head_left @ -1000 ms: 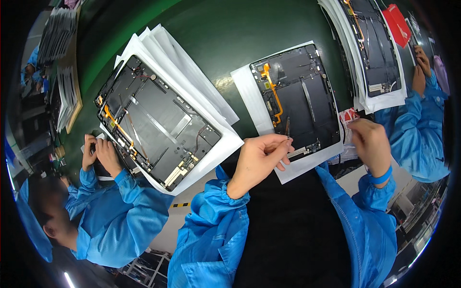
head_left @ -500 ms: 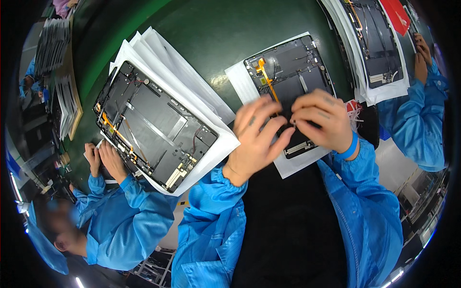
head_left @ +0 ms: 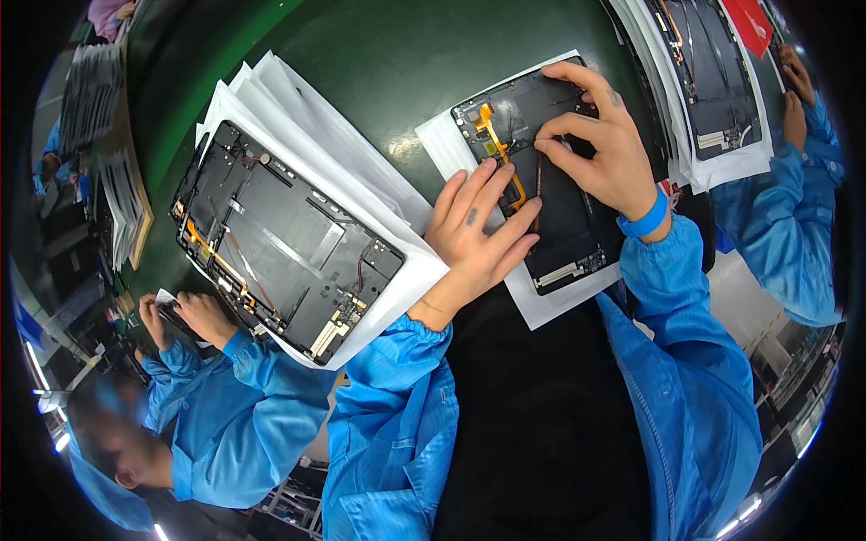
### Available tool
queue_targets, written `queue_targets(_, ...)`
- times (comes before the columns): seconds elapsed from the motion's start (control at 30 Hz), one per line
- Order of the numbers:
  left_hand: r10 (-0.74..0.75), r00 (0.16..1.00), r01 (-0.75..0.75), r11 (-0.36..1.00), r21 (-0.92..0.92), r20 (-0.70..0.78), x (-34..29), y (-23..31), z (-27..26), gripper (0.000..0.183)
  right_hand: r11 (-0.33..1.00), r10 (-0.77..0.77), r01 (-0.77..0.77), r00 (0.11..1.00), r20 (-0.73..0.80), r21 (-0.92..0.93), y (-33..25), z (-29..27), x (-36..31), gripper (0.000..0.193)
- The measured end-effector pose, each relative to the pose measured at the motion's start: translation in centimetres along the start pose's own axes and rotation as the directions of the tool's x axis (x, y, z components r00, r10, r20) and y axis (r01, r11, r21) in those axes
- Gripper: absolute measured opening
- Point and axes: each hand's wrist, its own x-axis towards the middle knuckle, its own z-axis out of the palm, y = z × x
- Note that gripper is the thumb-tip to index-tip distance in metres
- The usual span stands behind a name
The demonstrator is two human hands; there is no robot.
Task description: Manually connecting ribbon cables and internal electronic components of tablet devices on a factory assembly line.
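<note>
A black tablet housing (head_left: 564,239) lies open side up in front of me, with an orange flex cable (head_left: 495,144) along its left part. My left hand (head_left: 474,225) rests over the housing's left edge, fingers stretched out and apart, holding nothing. Over the upper right part is my right hand (head_left: 604,149), its thumb and index finger pinched at the upper end of a thin dark-reddish cable (head_left: 538,180). That cable runs down toward my left fingertips. Other fingers of the right hand reach to the housing's top edge. White sheet (head_left: 541,307) shows beneath the housing.
At left stands a stack of similar housings (head_left: 289,216) interleaved with white sheets (head_left: 298,108). Another stack (head_left: 713,81) is at upper right, beside a red sheet (head_left: 747,27). Co-workers in blue sleeves (head_left: 244,415) sit on both sides of the green table (head_left: 388,54).
My right hand has moved up and left over the housing, its fingers now spread toward the top edge. My left hand has settled lower on the left edge.
</note>
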Motion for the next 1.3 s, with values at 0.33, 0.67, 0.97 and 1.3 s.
queue_targets(0.33, 0.000, 1.000, 0.000, 1.000, 0.011, 0.007, 0.1, 0.0, 0.0, 0.050, 0.999, 0.018, -0.017, 1.000, 0.010, -0.047, 0.1, 0.3, 0.0, 0.009)
queue_targets(0.67, -0.016, 1.000, 0.017, 0.995, 0.097, -0.008, 0.5, 0.5, 0.4, 0.050, 0.999, 0.023, -0.023, 1.000, 0.011, -0.042, 0.1, 0.3, 0.0, 0.010)
queue_targets(0.97, -0.027, 0.996, 0.038, 0.989, 0.140, -0.081, 1.5, 0.9, 1.1, 0.051, 0.998, 0.052, -0.051, 0.998, 0.021, -0.033, 0.1, 0.3, 0.0, 0.010)
queue_targets(1.3, -0.123, 0.991, 0.130, 0.967, 0.217, -0.049, 2.8, 1.8, 1.4, 0.056, 0.996, 0.036, -0.034, 0.999, -0.015, 0.076, 0.3, 0.1, -0.2, 0.014)
